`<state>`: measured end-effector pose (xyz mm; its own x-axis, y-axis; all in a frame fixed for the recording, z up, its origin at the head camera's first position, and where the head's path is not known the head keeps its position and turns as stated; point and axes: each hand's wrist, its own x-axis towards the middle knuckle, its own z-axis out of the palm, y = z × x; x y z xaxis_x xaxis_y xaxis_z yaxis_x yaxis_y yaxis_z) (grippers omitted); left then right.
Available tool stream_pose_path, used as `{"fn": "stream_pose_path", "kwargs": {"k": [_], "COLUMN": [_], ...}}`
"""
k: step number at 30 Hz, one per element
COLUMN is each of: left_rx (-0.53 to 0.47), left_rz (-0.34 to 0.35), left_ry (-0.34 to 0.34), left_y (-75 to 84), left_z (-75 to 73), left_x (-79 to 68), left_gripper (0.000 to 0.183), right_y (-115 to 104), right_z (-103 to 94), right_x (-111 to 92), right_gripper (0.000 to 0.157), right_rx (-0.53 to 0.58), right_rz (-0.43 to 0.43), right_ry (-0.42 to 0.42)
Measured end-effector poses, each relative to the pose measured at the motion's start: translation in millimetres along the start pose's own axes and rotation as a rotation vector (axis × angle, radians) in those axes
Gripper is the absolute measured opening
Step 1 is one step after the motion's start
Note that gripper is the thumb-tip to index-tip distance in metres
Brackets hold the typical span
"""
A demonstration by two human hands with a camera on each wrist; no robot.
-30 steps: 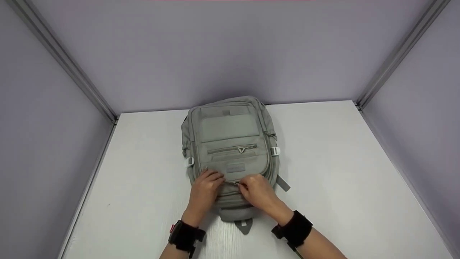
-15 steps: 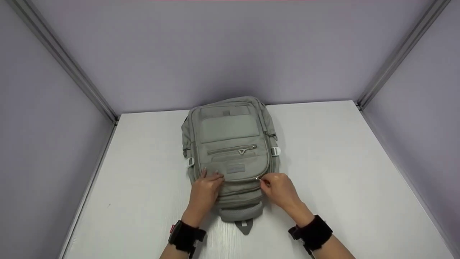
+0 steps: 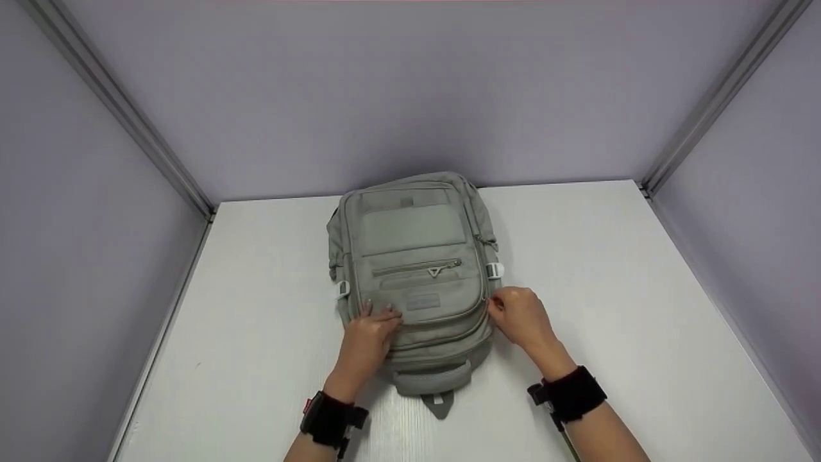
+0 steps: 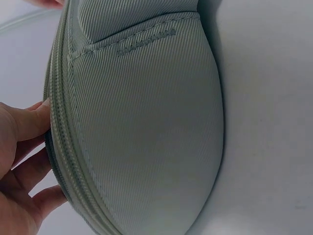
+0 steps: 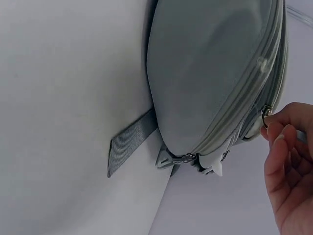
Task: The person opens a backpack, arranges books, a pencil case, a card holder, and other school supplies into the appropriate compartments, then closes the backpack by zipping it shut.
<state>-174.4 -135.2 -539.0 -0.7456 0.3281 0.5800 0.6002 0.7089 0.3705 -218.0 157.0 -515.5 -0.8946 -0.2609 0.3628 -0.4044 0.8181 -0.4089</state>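
A grey-green backpack (image 3: 414, 230) lies front side up on the white table (image 3: 256, 289), its carry handle (image 3: 433, 380) toward me. My left hand (image 3: 367, 337) rests on its front panel at the lower left, fingers spread over the fabric. In the left wrist view those fingers (image 4: 34, 169) touch the bag just beyond the zipper seam (image 4: 63, 122). At the bag's right side my right hand (image 3: 523, 316) pinches a zipper pull. The right wrist view shows the metal zipper slider (image 5: 267, 110) right at the thumb and fingertips. Along the near curve the front compartment's zipper line stands parted.
A white buckle (image 3: 494, 271) sits on the bag's right side, another buckle (image 3: 343, 289) on its left. A triangular pull (image 3: 434, 272) hangs from the front pocket zipper. A loose strap (image 5: 132, 139) sticks out onto the table. Grey panels (image 3: 410, 96) enclose the back and sides.
My right hand has drawn the zipper pull rightward along the bag's near edge, then up round the corner to its right side. My left hand has stayed on the front panel.
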Motion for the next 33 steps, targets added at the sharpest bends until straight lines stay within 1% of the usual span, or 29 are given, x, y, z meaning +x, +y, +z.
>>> {"fn": "stream_pose_path", "kwargs": {"k": [3, 6, 13, 16, 21, 24, 27, 30, 33], "left_rx": [-0.017, -0.025, -0.055, -0.062, -0.054, -0.045, -0.046, -0.056, -0.064], "left_rz": [-0.011, -0.012, -0.003, 0.003, -0.003, -0.008, -0.003, 0.003, 0.0], "left_ry": [-0.011, -0.013, -0.008, -0.003, -0.02, -0.039, -0.041, -0.031, -0.032], "left_y": [-0.4, -1.4, -1.9, -2.7, -3.0, -2.2, -2.4, -3.6, -4.6], "left_z": [-1.2, -0.8, -0.7, -0.2, 0.4, -0.2, -0.3, 0.1, -0.4], "left_x": [-0.1, -0.9, -2.0, -1.6, -0.5, -0.4, 0.1, 1.2, 1.7], "left_gripper": [0.007, 0.006, 0.006, 0.007, 0.008, 0.008, 0.008, 0.007, 0.007], "right_y": [7, 13, 21, 22, 25, 26, 27, 27, 26], "right_z": [1.8, 5.2, 11.1, 10.7, 11.4, 13.4, 14.4, 14.6, 15.1], "right_x": [11, 23, 49, 62, 81, 89, 95, 100, 101], "right_gripper": [0.016, 0.014, 0.012, 0.015, 0.027, 0.033, 0.035, 0.035, 0.032], "right_rx": [-0.025, -0.038, -0.042, -0.058, -0.089, -0.1, -0.106, -0.105, -0.105], "right_rz": [0.006, 0.017, 0.041, 0.049, 0.063, 0.065, 0.064, 0.061, 0.07], "right_ry": [-0.005, -0.016, -0.038, -0.05, -0.064, -0.064, -0.062, -0.052, -0.046]}}
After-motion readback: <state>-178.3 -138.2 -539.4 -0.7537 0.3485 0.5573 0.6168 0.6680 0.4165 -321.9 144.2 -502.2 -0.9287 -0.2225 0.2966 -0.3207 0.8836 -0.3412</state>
